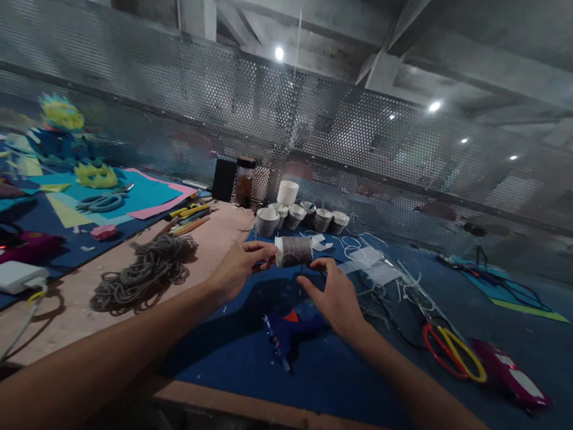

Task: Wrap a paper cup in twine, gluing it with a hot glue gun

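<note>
A small white cup wrapped in grey cord [294,251] lies on its side in the air above the blue mat [233,364]. Its left end is held between the thumb and fingers of my left hand [242,265]. At its right end is my right hand [334,293], thumb and fingers apart; whether a fingertip touches the cup is hard to tell. Below the hands a blue glue gun [286,332] rests on the mat. Left of my left hand lies a loose bundle of grey cord [145,273].
Several cord-wrapped cups [267,221] and a white cup stack [287,192] stand behind, near a jar [244,181]. Scissors with red and yellow handles [455,353] lie right, beside a purple device [511,374]. Coloured paper [152,193] and pencils [191,217] are left.
</note>
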The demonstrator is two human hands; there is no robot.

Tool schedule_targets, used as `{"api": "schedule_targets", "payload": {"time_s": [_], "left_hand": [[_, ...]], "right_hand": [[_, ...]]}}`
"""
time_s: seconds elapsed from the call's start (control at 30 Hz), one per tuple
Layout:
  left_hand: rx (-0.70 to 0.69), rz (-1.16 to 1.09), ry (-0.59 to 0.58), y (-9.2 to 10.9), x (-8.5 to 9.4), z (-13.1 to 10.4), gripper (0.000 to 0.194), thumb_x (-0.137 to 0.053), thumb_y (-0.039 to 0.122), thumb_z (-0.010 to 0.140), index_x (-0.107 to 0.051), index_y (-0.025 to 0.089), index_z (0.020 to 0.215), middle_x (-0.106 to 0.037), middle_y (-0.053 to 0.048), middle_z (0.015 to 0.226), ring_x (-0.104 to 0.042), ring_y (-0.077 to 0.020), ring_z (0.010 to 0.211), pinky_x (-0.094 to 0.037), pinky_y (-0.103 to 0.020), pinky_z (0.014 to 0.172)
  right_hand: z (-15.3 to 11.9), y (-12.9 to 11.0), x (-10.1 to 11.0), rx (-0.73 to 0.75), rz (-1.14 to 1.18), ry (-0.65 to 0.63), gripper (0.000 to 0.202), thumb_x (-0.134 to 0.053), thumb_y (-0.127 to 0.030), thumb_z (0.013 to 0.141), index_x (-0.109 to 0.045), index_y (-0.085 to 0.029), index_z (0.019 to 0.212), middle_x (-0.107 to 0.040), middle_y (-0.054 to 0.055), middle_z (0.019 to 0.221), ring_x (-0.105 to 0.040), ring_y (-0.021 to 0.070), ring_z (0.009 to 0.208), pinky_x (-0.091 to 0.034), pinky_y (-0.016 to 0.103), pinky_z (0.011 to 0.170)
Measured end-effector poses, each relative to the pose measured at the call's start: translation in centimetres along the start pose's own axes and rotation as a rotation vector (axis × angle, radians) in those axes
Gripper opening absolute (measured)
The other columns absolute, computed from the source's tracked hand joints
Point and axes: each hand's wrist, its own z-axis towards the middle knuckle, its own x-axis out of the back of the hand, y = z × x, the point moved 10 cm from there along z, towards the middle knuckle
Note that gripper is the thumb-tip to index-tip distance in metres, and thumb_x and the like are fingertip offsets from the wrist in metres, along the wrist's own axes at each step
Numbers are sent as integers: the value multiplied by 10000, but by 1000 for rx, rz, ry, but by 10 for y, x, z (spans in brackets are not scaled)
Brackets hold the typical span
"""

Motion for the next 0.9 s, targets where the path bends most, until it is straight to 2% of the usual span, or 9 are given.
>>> {"api": "schedule_targets", "payload": {"time_s": [0.1, 0.2, 0.3, 0.4, 0.5, 0.6, 0.73, 0.9], "left_hand": [[-29, 10, -9, 2, -1, 0, 209, -808, 330, 679, -744, 145, 751, -655, -26, 726, -570, -128, 681, -454, -262, 668], [-42, 46, 9, 2, 2, 2, 208, -809, 331, 679, -752, 151, 767, -657, -21, 712, -562, -122, 666, -450, -253, 656], [-39, 74, 14, 1, 3, 2, 210, -803, 335, 686, -754, 154, 780, -652, -14, 682, -549, -112, 633, -444, -246, 639], [-47, 129, 8, 2, 2, 1, 217, -784, 354, 707, -755, 158, 795, -652, -14, 672, -538, -116, 617, -432, -245, 615], [-85, 212, -21, 8, -3, -2, 217, -765, 366, 729, -762, 165, 810, -673, -24, 706, -547, -130, 646, -436, -256, 644], [-114, 262, -78, 12, -11, -5, 214, -749, 379, 749, -759, 168, 786, -669, -22, 696, -555, -139, 667, -435, -265, 674], [-94, 262, -118, 9, -17, -6, 207, -758, 369, 744, -747, 163, 761, -656, -14, 673, -553, -137, 659, -430, -263, 674], [-64, 251, -153, 2, -22, -5, 204, -786, 347, 718, -744, 150, 752, -646, -5, 648, -541, -122, 637, -425, -250, 664]], "right_hand": [[7, 12, -16, -91, 234, -45, 356, -689, -430, 816, -569, -192, 1052, -651, 75, 1109, -637, 227, 1019, -474, 358, 875], [8, 9, -24, -87, 362, -107, 261, -642, -392, 845, -612, -183, 1000, -682, 35, 939, -662, 180, 855, -492, 317, 805], [9, 0, -16, -56, 389, -147, 200, -567, -367, 905, -644, -188, 955, -674, 5, 808, -643, 151, 686, -493, 292, 712], [15, -18, 7, 40, 326, -81, 182, -562, -357, 924, -658, -202, 932, -660, 15, 867, -606, 135, 651, -479, 276, 671], [23, -41, 27, 174, 225, 20, 146, -580, -317, 921, -678, -209, 921, -625, 30, 881, -589, 155, 753, -470, 276, 704], [33, -56, 36, 242, 165, 83, 153, -590, -315, 919, -696, -204, 924, -595, 33, 872, -557, 145, 734, -456, 273, 695], [44, -59, 37, 261, 167, 124, 163, -600, -319, 914, -707, -196, 913, -591, 26, 852, -548, 139, 726, -448, 264, 689], [54, -45, 36, 230, 205, 177, 141, -629, -295, 890, -708, -180, 873, -618, 22, 829, -553, 139, 710, -440, 261, 675]]}}
